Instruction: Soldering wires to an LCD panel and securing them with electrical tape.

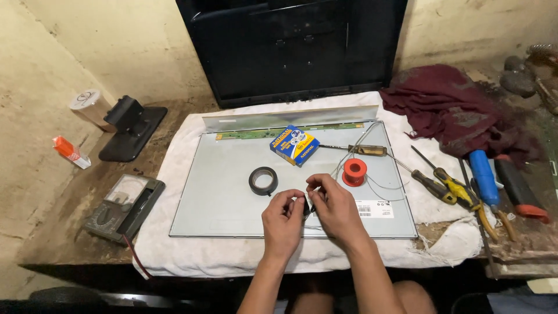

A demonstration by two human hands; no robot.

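I'm working a small dark piece, likely tape, over the grey metal panel, near its front edge. My left hand and right hand both have fingers pinched shut on it. Next I'd judge careful pulling is needed. The black tape roll lies just behind on the panel, the red spool to its right.

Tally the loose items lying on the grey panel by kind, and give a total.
Rolls of black tape: 1
Red spools of wire: 1
Blue and yellow boxes: 1
Screwdrivers: 1
Total: 4
Not counted: the small dark piece pinched between the left hand and right hand.
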